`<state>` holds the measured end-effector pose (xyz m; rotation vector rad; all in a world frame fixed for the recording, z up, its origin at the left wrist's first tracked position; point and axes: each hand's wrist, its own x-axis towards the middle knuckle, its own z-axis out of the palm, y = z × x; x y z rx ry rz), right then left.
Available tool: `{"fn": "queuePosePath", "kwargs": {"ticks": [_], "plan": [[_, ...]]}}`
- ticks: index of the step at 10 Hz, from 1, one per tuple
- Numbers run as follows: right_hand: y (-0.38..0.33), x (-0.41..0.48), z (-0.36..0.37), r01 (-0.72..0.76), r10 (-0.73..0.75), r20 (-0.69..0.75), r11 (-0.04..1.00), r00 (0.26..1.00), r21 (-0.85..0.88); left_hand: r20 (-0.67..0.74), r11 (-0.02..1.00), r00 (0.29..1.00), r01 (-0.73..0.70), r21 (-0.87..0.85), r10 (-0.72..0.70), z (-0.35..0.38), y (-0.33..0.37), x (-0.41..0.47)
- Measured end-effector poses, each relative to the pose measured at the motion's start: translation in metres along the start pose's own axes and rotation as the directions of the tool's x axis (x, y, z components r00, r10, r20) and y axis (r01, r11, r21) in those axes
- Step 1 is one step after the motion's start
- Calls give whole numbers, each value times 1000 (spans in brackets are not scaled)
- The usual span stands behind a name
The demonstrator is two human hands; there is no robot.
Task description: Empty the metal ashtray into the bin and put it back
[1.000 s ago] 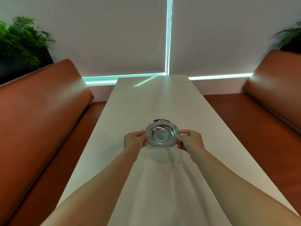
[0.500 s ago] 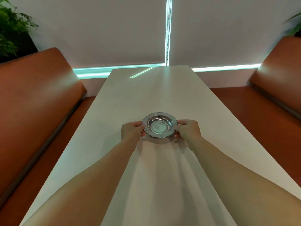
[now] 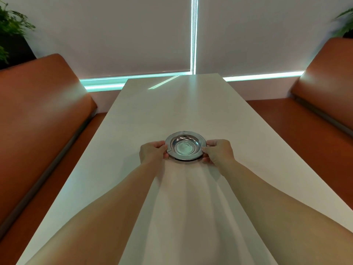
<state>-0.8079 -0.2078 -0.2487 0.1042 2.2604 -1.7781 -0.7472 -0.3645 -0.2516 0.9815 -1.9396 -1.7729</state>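
Observation:
A round shiny metal ashtray point(image 3: 185, 145) with a wide flat rim sits in the middle of the long white table point(image 3: 172, 104), its bowl looking empty. A dark base shows under its near edge. My left hand point(image 3: 152, 151) pinches the rim's left side. On the opposite side, my right hand point(image 3: 219, 152) pinches the rim. Both arms reach forward over the table. No bin is in view.
Orange-brown padded benches run along both sides, the left bench point(image 3: 38, 111) and the right bench point(image 3: 324, 88). Green plants point(image 3: 9, 25) stand behind the backrests. A wall with a lit teal strip point(image 3: 133, 78) closes the table's far end.
The ashtray, held tilted above a dark base a second ago, has come down level onto it. Both hands stayed on the rim.

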Motion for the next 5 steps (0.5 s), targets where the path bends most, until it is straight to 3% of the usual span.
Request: {"fn": "queuePosePath", "kwargs": {"ticks": [3, 5], "plan": [[-3, -4, -5, -35, 35, -18, 999, 999, 25, -26, 999, 1000, -7, -33, 6, -5, -3, -1], [-3, -33, -20, 27, -29, -56, 999, 998, -30, -35, 990, 998, -54, 134, 59, -30, 9, -33]]}}
